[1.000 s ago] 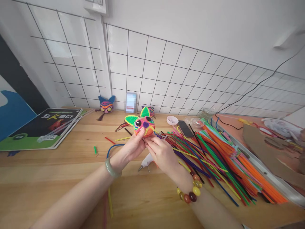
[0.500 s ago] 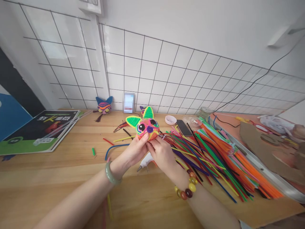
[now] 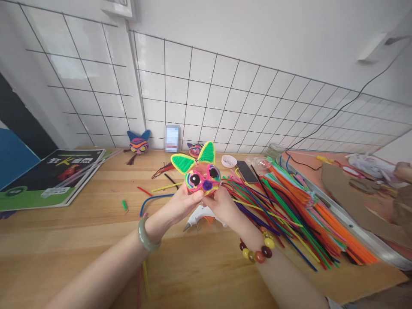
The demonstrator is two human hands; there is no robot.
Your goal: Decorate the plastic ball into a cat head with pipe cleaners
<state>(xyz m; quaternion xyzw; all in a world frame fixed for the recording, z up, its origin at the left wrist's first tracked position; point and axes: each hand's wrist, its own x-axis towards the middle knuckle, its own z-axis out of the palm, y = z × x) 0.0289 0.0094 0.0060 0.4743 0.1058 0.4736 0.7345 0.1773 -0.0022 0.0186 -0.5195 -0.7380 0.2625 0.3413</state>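
A colourful pipe-cleaner animal head, with green yellow-edged ears, black eyes and a purple nose, is held up over the table facing me. My left hand grips its lower left side, thumb in front below the nose. Closed at the lower right underside is my right hand, its fingertips hidden behind the head and the left thumb. Below and behind the hands, a white hot glue gun rests on the wooden table, nozzle toward the left.
Loose and bundled pipe cleaners spread across the right. Two similar heads, one blue-eared, sit by the wall grid near a propped phone. A small bowl and dark phone lie behind. Another person's hand shows far right.
The animal head has moved slightly right and looks a little larger. My right hand has shifted further under and behind it. More of the glue gun shows.
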